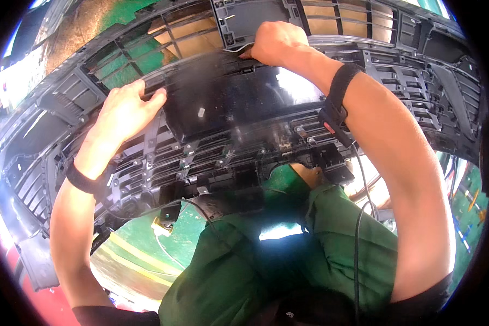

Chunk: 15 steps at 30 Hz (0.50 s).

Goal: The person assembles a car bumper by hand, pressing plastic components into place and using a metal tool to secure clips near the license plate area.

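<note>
A large black plastic car bumper grille (201, 155) with slats and a smooth dark centre panel (212, 103) spans the view in front of me. My left hand (122, 111) is closed over its upper edge, left of the panel, thumb raised toward the panel; the fingertips are partly hidden. Above the panel, my right hand (277, 43) has its fingers curled at the seam of the upper frame (182, 62). A thin pale strip (236, 50) runs up to those fingers. What the right hand pinches is hidden.
My legs in green trousers (233, 261) are close below the grille. A dark cable (358, 244) hangs along the right, from near the wrist strap (339, 92). Brown cardboard (320, 24) shows behind the upper openings. The green floor (185, 231) has yellow lines.
</note>
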Each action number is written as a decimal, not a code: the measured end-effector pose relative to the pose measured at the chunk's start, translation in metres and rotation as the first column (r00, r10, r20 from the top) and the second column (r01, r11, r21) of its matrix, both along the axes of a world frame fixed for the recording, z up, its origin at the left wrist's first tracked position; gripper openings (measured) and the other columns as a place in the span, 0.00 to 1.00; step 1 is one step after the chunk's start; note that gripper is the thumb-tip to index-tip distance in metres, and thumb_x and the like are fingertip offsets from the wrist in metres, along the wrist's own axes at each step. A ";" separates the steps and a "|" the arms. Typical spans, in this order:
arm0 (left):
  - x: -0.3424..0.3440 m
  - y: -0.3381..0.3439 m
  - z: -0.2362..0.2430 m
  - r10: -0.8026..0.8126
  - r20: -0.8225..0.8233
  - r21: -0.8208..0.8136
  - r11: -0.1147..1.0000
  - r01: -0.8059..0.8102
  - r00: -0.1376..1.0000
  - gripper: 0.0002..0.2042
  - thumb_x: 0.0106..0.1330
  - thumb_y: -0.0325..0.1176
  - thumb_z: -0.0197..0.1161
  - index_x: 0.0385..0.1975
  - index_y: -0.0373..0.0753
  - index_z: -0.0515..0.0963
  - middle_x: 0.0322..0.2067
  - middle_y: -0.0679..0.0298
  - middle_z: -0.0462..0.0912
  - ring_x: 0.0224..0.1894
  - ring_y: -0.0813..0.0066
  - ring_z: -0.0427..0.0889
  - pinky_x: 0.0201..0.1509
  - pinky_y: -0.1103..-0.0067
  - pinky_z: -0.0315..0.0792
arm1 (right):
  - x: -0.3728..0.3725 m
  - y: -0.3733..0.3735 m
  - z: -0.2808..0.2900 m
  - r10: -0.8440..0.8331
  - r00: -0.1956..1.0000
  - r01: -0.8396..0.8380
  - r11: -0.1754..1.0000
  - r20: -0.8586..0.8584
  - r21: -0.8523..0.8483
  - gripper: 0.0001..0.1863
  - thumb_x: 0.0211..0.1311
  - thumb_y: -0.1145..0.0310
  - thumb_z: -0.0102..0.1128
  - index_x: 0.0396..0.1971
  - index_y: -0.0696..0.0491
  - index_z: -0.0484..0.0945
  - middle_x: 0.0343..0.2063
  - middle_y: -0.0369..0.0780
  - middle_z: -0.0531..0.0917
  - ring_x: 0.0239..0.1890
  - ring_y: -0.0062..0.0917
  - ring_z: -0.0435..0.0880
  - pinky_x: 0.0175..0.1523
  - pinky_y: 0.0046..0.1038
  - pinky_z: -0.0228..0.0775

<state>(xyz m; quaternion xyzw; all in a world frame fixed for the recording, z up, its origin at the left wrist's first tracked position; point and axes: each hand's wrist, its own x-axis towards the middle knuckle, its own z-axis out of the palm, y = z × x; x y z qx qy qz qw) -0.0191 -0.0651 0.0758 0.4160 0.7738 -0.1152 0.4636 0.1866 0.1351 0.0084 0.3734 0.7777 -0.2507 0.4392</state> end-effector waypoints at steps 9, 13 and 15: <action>-0.007 -0.012 -0.019 -0.020 -0.052 0.122 0.992 0.026 0.998 0.27 0.63 0.54 0.62 0.24 0.29 0.77 0.25 0.41 0.81 0.33 0.42 0.83 0.38 0.62 0.76 | -0.018 0.004 0.002 0.070 0.996 -0.067 0.996 0.053 -0.067 0.24 0.63 0.47 0.59 0.37 0.56 0.87 0.41 0.47 0.87 0.48 0.41 0.85 0.49 0.38 0.77; -0.007 -0.002 0.001 0.037 -0.026 -0.091 0.995 -0.040 0.999 0.32 0.65 0.60 0.60 0.33 0.27 0.78 0.34 0.41 0.83 0.42 0.44 0.83 0.47 0.63 0.76 | -0.008 0.002 0.002 0.075 0.997 -0.075 0.997 -0.009 0.037 0.30 0.58 0.39 0.61 0.32 0.55 0.88 0.38 0.48 0.87 0.45 0.41 0.86 0.48 0.38 0.79; -0.010 -0.028 0.020 0.060 -0.121 0.064 0.997 -0.052 0.991 0.31 0.66 0.59 0.59 0.37 0.27 0.79 0.36 0.42 0.83 0.42 0.44 0.83 0.47 0.64 0.76 | -0.008 -0.002 0.000 0.082 0.996 -0.083 0.993 0.019 0.083 0.32 0.56 0.36 0.61 0.30 0.55 0.88 0.35 0.49 0.87 0.42 0.41 0.87 0.47 0.38 0.79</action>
